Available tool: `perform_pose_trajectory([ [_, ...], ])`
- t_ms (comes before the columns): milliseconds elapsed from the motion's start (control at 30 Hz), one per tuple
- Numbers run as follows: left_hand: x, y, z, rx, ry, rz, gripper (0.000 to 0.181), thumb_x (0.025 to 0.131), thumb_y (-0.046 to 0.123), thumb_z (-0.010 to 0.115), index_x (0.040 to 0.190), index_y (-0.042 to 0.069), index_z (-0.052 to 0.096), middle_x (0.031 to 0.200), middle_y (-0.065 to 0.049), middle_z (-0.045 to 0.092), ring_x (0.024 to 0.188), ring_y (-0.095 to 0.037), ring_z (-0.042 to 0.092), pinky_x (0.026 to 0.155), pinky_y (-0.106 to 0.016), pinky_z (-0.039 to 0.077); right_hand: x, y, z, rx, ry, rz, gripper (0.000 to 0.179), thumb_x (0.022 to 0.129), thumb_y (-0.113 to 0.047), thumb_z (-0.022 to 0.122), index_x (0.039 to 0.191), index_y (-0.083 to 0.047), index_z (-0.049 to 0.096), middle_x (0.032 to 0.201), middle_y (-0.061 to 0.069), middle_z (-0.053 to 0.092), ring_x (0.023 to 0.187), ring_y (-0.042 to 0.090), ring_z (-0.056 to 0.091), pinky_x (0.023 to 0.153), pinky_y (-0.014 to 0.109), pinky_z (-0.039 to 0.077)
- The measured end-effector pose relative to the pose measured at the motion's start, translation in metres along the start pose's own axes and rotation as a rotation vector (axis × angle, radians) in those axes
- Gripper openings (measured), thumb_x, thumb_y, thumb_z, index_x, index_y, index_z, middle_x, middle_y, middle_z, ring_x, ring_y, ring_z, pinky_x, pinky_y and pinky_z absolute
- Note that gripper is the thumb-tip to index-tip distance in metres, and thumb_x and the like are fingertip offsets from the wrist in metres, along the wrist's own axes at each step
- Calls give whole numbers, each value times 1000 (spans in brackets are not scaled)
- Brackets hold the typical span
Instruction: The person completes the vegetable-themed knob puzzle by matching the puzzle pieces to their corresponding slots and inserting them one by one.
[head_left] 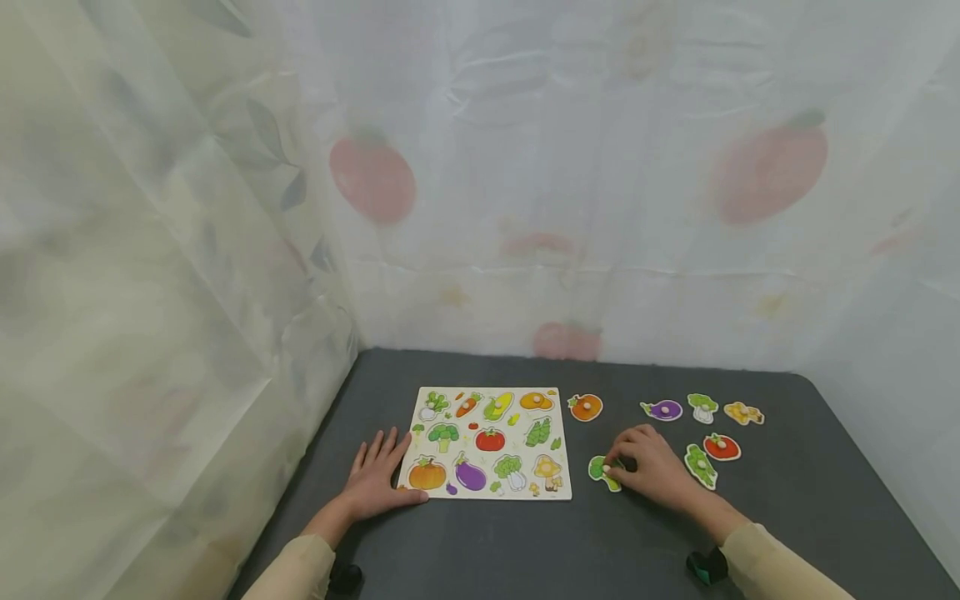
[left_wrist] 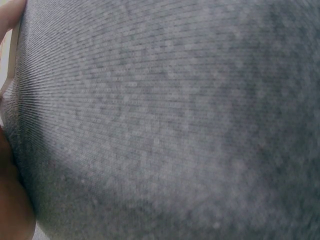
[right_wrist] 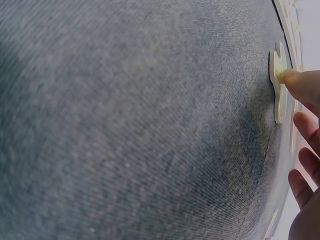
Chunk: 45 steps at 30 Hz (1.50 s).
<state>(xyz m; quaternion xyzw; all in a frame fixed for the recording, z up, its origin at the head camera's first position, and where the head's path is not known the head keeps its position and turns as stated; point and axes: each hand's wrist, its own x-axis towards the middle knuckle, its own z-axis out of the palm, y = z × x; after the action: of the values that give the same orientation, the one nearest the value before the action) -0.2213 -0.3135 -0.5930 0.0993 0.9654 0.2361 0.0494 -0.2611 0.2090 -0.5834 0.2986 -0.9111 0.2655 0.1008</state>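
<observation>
A white puzzle board (head_left: pixel 465 417) with printed vegetables lies on the dark table. My left hand (head_left: pixel 378 477) rests with fingers spread at its lower left corner, the thumb along the front edge. To the right of the board, my right hand (head_left: pixel 652 471) pinches the small knob of a green broccoli puzzle piece (head_left: pixel 596 468). In the right wrist view this piece (right_wrist: pixel 278 105) appears edge-on, at or just over the cloth; I cannot tell whether it is lifted. The left wrist view shows mostly grey cloth, with part of the thumb (left_wrist: pixel 9 15) by the board's edge.
Other knobbed pieces lie to the right: a pumpkin (head_left: pixel 586 407) beside the board, an eggplant (head_left: pixel 663 410), a bok choy (head_left: pixel 703 407), mushrooms (head_left: pixel 744 413), a tomato (head_left: pixel 722 447) and a pea pod (head_left: pixel 701 467). Printed curtains (head_left: pixel 562 167) hang behind and beside the table.
</observation>
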Motion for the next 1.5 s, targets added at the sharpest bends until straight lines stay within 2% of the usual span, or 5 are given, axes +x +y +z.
perform_pose_trajectory([
  [300, -1, 2, -2, -2, -6, 5, 117, 77, 72, 74, 165, 12, 24, 167, -25, 14, 153, -49, 3, 118, -67, -5, -2, 2, 2, 1, 0, -1, 17, 83, -25, 88, 90, -35, 76, 101, -14, 61, 105, 17, 51, 90, 53, 44],
  [533, 0, 5, -6, 44, -57, -34, 118, 78, 76, 70, 166, 16, 18, 170, -19, 10, 155, -44, 0, 119, -65, -4, -2, 3, 3, 8, 17, -11, 18, 82, -24, 88, 89, -35, 77, 99, -15, 60, 104, 16, 50, 89, 51, 44],
  [833, -1, 3, -3, -6, -1, 12, 117, 77, 71, 75, 164, 12, 24, 168, -24, 14, 153, -48, 3, 118, -67, -5, 4, -3, 1, 8, 24, 5, 15, 83, -25, 87, 89, -33, 76, 101, -12, 62, 106, 19, 51, 91, 52, 43],
  [1233, -2, -2, 0, -17, 0, 13, 117, 77, 73, 73, 165, 14, 23, 168, -24, 14, 154, -47, 2, 118, -66, -6, 60, -43, 12, -7, 35, 121, 9, 86, -32, 85, 88, -31, 76, 104, -6, 64, 113, 27, 50, 97, 55, 41],
  [1500, 0, 4, -6, 39, -53, -28, 118, 78, 76, 70, 166, 16, 19, 170, -19, 10, 155, -44, 0, 119, -65, -4, 106, -87, 38, 37, 29, 74, 6, 88, -35, 82, 88, -31, 78, 108, -4, 65, 112, 25, 51, 97, 51, 43],
])
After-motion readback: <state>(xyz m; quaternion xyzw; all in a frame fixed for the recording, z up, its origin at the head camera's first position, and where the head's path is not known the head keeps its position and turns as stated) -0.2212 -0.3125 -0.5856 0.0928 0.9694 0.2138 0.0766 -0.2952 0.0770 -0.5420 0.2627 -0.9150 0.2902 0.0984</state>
